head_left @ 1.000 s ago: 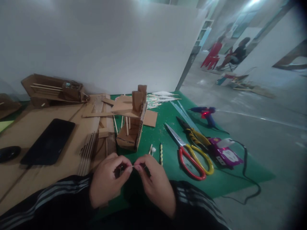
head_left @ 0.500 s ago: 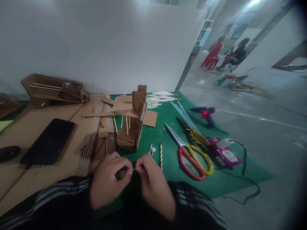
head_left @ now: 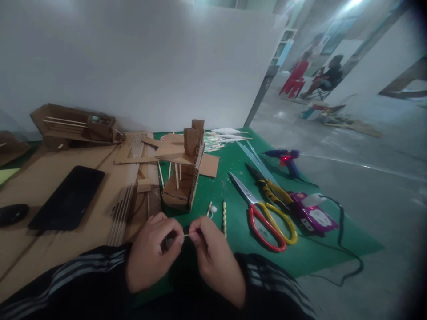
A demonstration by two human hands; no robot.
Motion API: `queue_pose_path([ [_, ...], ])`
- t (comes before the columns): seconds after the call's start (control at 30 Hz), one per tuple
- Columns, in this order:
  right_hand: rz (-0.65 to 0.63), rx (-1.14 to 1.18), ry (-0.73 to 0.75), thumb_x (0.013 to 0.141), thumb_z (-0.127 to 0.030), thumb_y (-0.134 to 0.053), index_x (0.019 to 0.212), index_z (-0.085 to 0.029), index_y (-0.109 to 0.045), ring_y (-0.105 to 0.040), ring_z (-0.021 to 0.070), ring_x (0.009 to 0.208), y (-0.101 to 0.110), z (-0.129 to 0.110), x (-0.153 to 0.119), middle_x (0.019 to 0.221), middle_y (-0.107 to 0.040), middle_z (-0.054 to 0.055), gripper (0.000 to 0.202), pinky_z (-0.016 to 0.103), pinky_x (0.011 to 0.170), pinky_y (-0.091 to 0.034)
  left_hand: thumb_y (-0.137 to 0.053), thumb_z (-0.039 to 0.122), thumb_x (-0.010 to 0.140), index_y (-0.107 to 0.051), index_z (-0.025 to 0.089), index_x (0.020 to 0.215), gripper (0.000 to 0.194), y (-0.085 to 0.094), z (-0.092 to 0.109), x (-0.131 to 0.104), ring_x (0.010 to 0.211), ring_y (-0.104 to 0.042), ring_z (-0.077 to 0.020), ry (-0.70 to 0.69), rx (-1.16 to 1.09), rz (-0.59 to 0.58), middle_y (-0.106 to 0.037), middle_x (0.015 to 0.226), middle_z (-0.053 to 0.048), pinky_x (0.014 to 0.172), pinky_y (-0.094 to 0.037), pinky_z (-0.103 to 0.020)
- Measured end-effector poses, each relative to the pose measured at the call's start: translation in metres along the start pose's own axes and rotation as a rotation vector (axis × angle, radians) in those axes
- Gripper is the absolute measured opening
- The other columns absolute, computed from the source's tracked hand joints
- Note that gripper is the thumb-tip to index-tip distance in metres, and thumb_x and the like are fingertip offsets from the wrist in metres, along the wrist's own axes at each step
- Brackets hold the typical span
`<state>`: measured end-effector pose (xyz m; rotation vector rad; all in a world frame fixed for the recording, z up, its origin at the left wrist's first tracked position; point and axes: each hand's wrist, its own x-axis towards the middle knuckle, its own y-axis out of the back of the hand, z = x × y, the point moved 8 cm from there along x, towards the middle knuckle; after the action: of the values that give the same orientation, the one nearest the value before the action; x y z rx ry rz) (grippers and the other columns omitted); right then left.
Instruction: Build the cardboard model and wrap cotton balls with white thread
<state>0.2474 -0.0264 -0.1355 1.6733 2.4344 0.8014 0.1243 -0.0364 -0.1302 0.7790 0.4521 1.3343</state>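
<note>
Since a second ago, our left hand [head_left: 153, 255] and right hand [head_left: 218, 262] are moving a bit apart, showing more of the thin, pale strand [head_left: 187, 235]. We are pinching it tight with both hands, just in front of the small brown cardboard model [head_left: 176, 201] (it has thin sticks inside). Red-and-yellow-handled metal scissors [head_left: 251, 199] are lying on the green table top [head_left: 213, 189].

Matt, rough-edged cardboard model [head_left: 178, 193]; scissors' [head_left: 244, 189] blades glossy, apparently metal.
</note>
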Motion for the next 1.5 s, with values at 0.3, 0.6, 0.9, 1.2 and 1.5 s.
queue_pose_path([
  [0.3, -0.055, -0.008, 0.053, 0.098, -0.015, -0.032, 0.090, -0.019, -0.047, -0.048, 0.0194, 0.081, -0.005, -0.003, -0.001, 0.087, -0.050, 0.005, 0.017, 0.032, 0.072, -0.038, -0.047, 0.012, 0.078, -0.050, 0.019, 0.070, 0.011, -0.005, 0.004, 0.004, 0.072, -0.049, -0.0185, -0.078, -0.005, -0.014, -0.053, 0.069, 0.000, 0.067, -0.035, -0.032],
  [0.6, 0.004, -0.037, 0.055, 0.092, -0.009, -0.035, 0.086, -0.020, -0.043, -0.045, 0.0194, 0.078, -0.005, -0.004, -0.004, 0.083, -0.047, 0.003, 0.016, 0.032, 0.067, -0.036, -0.048, 0.008, 0.074, -0.048, 0.019, 0.069, 0.012, -0.009, 0.013, 0.005, 0.072, -0.047, -0.0174, -0.121, 0.026, -0.074, -0.053, 0.066, 0.002, 0.068, -0.032, -0.032],
  [0.9, -0.023, -0.006, 0.053, 0.098, -0.015, -0.035, 0.088, -0.020, -0.047, -0.049, 0.0186, 0.080, 0.001, -0.004, -0.001, 0.085, -0.053, 0.004, 0.016, 0.030, 0.069, -0.040, -0.045, 0.012, 0.081, -0.045, 0.020, 0.072, 0.012, -0.007, 0.006, 0.001, 0.070, -0.046, -0.0179, -0.082, -0.010, -0.016, -0.048, 0.070, 0.001, 0.067, -0.034, -0.032],
  [1.2, -0.070, 0.047, 0.041, 0.099, -0.020, -0.040, 0.106, -0.019, -0.052, -0.053, 0.0204, 0.093, -0.001, -0.005, -0.002, 0.099, -0.056, 0.007, 0.014, 0.034, 0.081, -0.043, -0.044, 0.014, 0.084, -0.044, 0.020, 0.073, 0.013, -0.002, 0.001, 0.001, 0.070, -0.046, -0.0179, -0.063, -0.029, 0.031, -0.048, 0.070, 0.001, 0.066, -0.034, -0.032],
  [1.5, -0.045, -0.007, 0.100, 0.098, -0.017, -0.041, 0.091, -0.020, -0.052, -0.050, 0.0197, 0.085, 0.002, -0.011, 0.001, 0.088, -0.055, 0.004, 0.013, 0.033, 0.076, -0.040, -0.044, 0.013, 0.081, -0.045, 0.021, 0.073, 0.012, -0.004, 0.003, 0.002, 0.071, -0.046, -0.0182, -0.073, -0.014, 0.015, -0.049, 0.069, 0.001, 0.067, -0.034, -0.032],
])
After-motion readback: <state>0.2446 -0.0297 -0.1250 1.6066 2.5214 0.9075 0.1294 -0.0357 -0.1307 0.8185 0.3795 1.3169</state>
